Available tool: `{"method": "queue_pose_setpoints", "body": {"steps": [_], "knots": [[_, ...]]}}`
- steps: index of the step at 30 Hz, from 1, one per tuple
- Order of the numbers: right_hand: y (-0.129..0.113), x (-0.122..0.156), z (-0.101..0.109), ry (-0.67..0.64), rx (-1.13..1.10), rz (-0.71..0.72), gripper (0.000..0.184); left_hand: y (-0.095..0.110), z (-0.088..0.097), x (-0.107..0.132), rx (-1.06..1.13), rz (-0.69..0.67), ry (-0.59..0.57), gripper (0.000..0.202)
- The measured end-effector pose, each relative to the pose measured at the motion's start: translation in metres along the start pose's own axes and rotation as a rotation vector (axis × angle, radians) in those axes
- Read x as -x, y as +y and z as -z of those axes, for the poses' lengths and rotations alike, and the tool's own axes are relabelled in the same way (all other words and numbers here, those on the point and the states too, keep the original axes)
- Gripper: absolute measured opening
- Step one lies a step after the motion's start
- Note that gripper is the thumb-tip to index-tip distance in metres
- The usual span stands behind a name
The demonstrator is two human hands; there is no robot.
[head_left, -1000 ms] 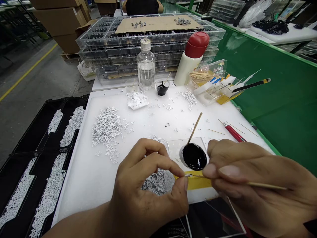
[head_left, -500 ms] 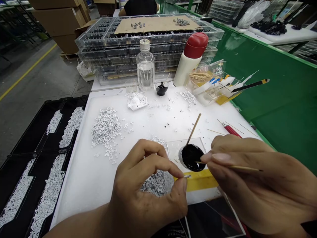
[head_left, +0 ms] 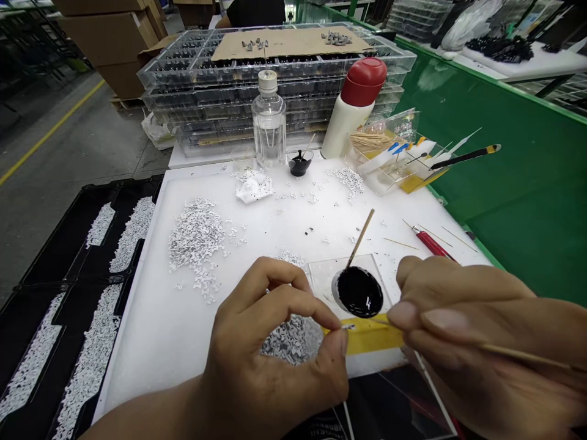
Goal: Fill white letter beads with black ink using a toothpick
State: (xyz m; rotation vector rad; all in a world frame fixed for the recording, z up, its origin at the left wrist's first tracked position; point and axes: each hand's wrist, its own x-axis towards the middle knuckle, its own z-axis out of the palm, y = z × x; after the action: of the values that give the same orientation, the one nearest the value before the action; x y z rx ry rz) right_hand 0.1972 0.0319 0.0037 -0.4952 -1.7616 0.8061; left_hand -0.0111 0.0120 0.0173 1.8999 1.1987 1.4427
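My left hand (head_left: 275, 354) pinches a tiny white part (head_left: 347, 326) between thumb and forefinger, low over the white board (head_left: 151, 330). My right hand (head_left: 481, 342) is closed round a thin wooden stick (head_left: 527, 357), whose tip points at the tiny part. Just behind the tip sits a small dish of black paint (head_left: 359, 291) with a second wooden stick (head_left: 360, 237) leaning in it. A heap of small white parts (head_left: 290, 339) lies under my left hand, and a larger pile (head_left: 196, 235) lies to the left.
At the back stand a clear bottle (head_left: 269, 125), a white bottle with a red cap (head_left: 355, 107), a small black cup (head_left: 299, 164) and stacked clear trays (head_left: 192, 91). A box of sticks and brushes (head_left: 389, 156) sits right. Black trays (head_left: 55, 287) with white parts lie left.
My right hand dipped the stick's tip into the black paint, then drew back down and right, bringing the tip to the part. My left hand stayed still.
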Motion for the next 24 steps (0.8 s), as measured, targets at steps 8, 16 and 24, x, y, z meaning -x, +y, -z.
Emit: {"method": "queue_pose_setpoints", "body": {"steps": [8, 16, 24], "knots": [[-0.004, -0.006, 0.000, -0.039, -0.090, -0.074, 0.045, 0.000, 0.001, 0.000, -0.006, -0.004, -0.015, 0.016], [-0.013, -0.006, -0.009, 0.021, -0.061, -0.126, 0.042, 0.000, 0.001, 0.000, -0.001, -0.006, -0.005, 0.016], [-0.011, -0.005, -0.008, 0.001, -0.073, -0.138, 0.043, 0.000, -0.001, 0.000, -0.012, -0.008, 0.000, 0.016]]}}
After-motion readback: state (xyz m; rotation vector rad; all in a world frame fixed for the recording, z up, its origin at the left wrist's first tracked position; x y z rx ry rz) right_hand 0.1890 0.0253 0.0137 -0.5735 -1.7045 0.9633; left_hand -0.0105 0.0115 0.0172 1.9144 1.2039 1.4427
